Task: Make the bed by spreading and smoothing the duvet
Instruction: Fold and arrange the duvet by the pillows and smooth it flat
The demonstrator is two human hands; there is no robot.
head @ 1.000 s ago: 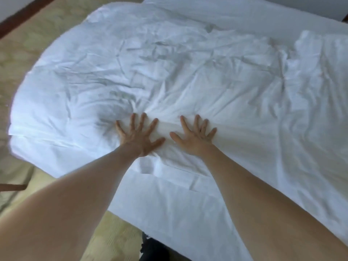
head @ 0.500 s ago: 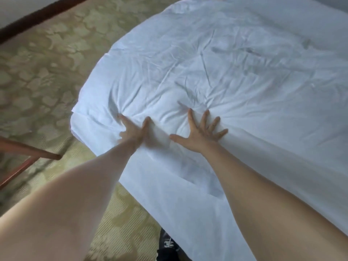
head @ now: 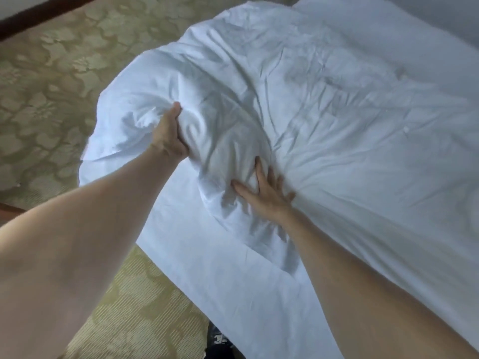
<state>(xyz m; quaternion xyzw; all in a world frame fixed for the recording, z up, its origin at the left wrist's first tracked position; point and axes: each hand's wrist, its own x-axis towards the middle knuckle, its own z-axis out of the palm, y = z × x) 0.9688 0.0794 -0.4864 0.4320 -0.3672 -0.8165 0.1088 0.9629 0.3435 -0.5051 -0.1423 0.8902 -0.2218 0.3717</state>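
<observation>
A white, wrinkled duvet covers the bed, its near left corner bunched into a raised mound. My left hand grips a fold of that bunched corner, thumb on top and fingers buried in the cloth. To its right, my right hand lies flat with fingers spread, pressing the duvet down at the foot of the mound. Below both hands a smoother white sheet hangs over the bed's near edge.
Patterned beige carpet fills the left side and the floor below the bed edge. A dark wooden skirting runs along the top left. A dark shoe shows at the bottom, by the bed.
My left hand has gone from flat on the duvet to gripping a fold and has moved left, bunching the corner up. The right hand stays flat. The view has shifted left.
</observation>
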